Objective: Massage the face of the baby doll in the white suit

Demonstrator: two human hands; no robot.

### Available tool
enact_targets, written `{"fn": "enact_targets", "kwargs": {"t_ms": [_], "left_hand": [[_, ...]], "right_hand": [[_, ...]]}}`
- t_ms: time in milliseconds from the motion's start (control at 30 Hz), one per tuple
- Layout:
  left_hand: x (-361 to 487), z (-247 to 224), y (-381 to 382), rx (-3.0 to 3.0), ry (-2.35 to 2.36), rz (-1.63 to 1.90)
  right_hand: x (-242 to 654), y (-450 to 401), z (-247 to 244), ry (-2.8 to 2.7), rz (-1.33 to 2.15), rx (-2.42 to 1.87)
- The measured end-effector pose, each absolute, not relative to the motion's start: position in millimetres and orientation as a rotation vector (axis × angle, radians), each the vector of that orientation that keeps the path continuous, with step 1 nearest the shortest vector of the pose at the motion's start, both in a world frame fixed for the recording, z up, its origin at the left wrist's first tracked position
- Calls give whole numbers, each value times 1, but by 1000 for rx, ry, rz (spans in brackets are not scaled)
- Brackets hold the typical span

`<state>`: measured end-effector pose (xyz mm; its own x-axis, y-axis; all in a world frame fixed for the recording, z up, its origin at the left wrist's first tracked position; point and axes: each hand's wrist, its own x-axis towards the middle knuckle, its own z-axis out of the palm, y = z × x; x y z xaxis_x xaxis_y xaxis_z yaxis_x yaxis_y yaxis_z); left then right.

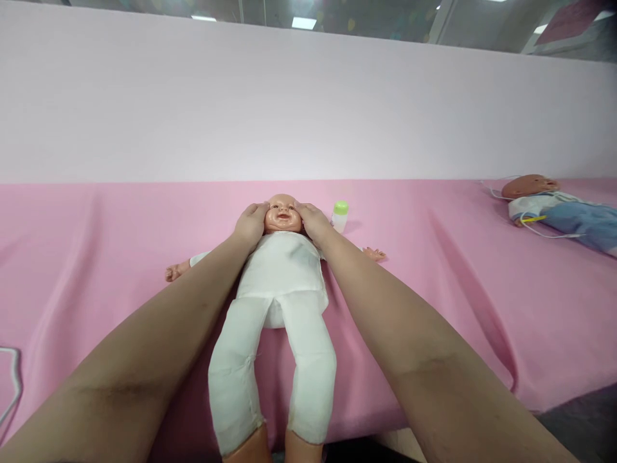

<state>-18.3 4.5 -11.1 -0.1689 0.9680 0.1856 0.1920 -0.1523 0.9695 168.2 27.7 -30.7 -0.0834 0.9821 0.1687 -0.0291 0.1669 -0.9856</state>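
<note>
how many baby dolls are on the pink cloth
2: the white-clothed doll, face up in the middle, its head between the left hand and the right hand; and the blue-and-white doll at the picture's right edge, partly cut off.

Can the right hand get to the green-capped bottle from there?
Probably yes: the bottle is close beside the right hand with nothing visible between them, though that hand would have to leave the doll's head.
</note>
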Motion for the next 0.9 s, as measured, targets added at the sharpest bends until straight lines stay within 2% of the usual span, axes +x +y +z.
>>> {"fn": "enact_targets", "kwargs": {"t_ms": [900], "left_hand": [[-11,-2,-6,1303,1388,1392]], "right_hand": [[167,18,-21,-1280,1158,-1071]]}}
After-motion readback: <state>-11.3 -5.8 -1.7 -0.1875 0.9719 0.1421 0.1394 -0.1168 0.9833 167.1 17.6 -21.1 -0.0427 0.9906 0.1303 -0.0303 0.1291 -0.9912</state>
